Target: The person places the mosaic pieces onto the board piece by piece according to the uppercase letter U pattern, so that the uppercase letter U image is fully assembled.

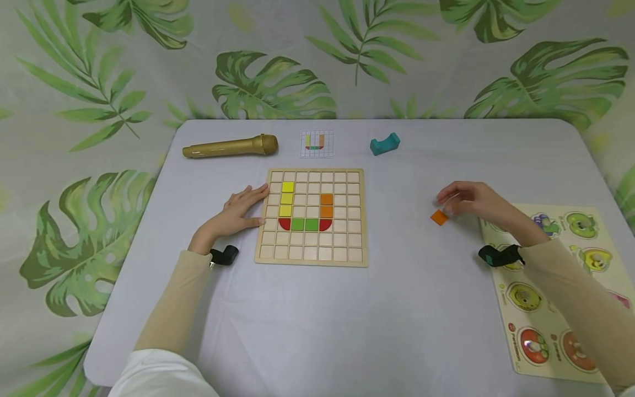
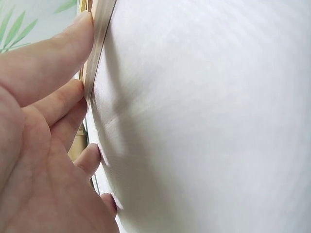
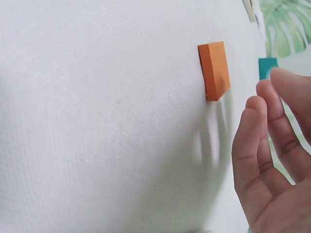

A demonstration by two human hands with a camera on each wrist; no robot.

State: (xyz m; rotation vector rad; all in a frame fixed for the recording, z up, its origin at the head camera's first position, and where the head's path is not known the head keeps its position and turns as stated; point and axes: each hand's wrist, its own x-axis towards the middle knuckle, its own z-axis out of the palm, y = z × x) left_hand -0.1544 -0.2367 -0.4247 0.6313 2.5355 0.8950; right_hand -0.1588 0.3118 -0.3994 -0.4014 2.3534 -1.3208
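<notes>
My left hand (image 1: 232, 215) rests at the left edge of a wooden grid board (image 1: 307, 255), thumb and fingertips touching its rim; the left wrist view shows the fingers (image 2: 58, 102) extended along the frame. On the board, yellow tiles (image 1: 286, 198), red corner pieces (image 1: 285, 224), green tiles (image 1: 304, 224) and orange tiles (image 1: 326, 205) form a U shape. Off to the right, a loose orange tile (image 1: 439, 218) lies on the table. My right hand (image 1: 473, 204) hovers beside it with loosely bent fingers; in the right wrist view a gap separates the fingertips from the tile (image 3: 215, 71).
Behind the board lies a small pattern card (image 1: 317, 144) with a U on it. A gold microphone (image 1: 230, 146) is at back left, and a teal curved block (image 1: 385, 144) sits back right. A fruit puzzle board (image 1: 560, 286) lies under the right forearm.
</notes>
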